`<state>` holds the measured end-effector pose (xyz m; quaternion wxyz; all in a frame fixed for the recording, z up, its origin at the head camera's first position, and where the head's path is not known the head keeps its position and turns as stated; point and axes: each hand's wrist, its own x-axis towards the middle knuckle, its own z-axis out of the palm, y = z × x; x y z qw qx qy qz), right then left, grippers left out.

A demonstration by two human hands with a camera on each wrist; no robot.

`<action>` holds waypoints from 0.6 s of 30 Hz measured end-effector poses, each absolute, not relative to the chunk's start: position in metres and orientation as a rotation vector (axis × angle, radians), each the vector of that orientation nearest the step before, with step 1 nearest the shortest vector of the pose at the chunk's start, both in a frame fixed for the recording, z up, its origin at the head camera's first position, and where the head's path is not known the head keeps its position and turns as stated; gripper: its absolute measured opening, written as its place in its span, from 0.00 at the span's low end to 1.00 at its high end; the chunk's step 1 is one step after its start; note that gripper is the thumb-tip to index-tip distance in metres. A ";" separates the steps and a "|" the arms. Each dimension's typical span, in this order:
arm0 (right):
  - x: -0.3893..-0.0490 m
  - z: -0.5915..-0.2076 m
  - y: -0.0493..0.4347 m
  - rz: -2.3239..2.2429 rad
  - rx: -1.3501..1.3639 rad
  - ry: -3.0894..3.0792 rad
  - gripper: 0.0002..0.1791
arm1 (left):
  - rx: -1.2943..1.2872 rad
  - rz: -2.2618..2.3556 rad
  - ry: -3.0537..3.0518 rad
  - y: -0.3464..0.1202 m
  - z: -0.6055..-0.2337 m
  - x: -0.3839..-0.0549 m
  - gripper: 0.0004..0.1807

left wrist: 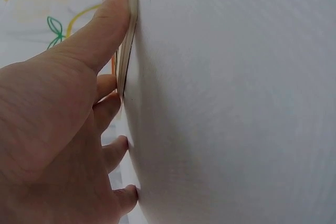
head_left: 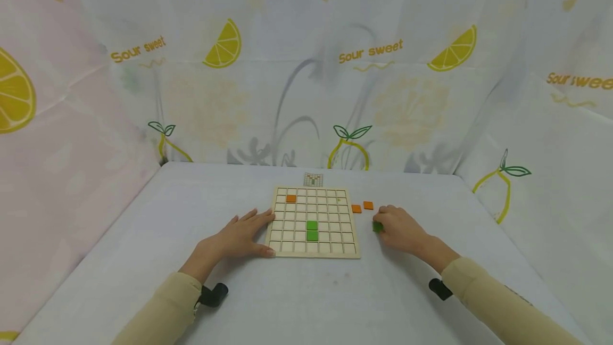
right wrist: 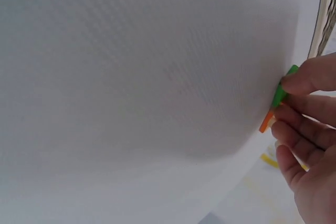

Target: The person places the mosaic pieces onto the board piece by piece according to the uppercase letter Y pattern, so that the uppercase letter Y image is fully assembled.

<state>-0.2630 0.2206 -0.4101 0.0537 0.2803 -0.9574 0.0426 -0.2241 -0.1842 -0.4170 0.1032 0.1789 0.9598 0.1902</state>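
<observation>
A wooden grid board (head_left: 297, 254) lies flat on the table. My left hand (head_left: 244, 236) rests at its left side with fingers spread, the thumb over the near left corner; the left wrist view shows the thumb (left wrist: 105, 30) against the board's edge (left wrist: 127, 51). To the right of the board, my right hand (head_left: 399, 228) pinches a green square tile (head_left: 378, 227) between thumb and fingers. In the right wrist view that green tile (right wrist: 283, 87) stands tilted, with an orange tile (right wrist: 266, 121) showing beside the fingertips. Two green tiles (head_left: 312, 230) and one orange tile (head_left: 291, 198) sit in the board's cells.
Two loose orange tiles (head_left: 368, 205) lie beside the board's right edge. A small printed pattern card (head_left: 313, 179) is behind the board. White cloth covers the table (head_left: 306, 302), and lemon-printed curtains (head_left: 306, 84) stand around its back and sides.
</observation>
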 end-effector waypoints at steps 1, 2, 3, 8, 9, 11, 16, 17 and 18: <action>-0.263 -0.411 0.221 0.131 0.847 -2.909 0.08 | 0.531 0.561 2.833 -0.184 -0.417 -0.224 0.54; -0.263 -0.411 0.221 0.137 0.840 -2.907 0.07 | 0.534 0.559 2.835 -0.184 -0.417 -0.224 0.54; -0.263 -0.411 0.221 0.143 0.838 -2.901 0.06 | 0.538 0.560 2.835 -0.184 -0.417 -0.224 0.54; -0.260 -0.410 0.221 0.135 0.845 -2.868 0.05 | 0.537 0.563 2.834 -0.184 -0.414 -0.223 0.54; -0.260 -0.410 0.222 0.125 0.846 -2.865 0.05 | 0.537 0.564 2.833 -0.184 -0.414 -0.223 0.54; -0.260 -0.411 0.222 0.098 0.840 -2.865 0.05 | 0.535 0.563 2.833 -0.185 -0.414 -0.223 0.54; -0.260 -0.415 0.223 0.038 0.842 -2.846 0.06 | 0.531 0.558 2.830 -0.184 -0.414 -0.223 0.54; -0.260 -0.415 0.224 0.029 0.847 -2.838 0.06 | 0.528 0.565 2.826 -0.183 -0.414 -0.222 0.54; -0.260 -0.415 0.224 0.021 0.852 -2.830 0.06 | 0.526 0.567 2.824 -0.183 -0.414 -0.222 0.54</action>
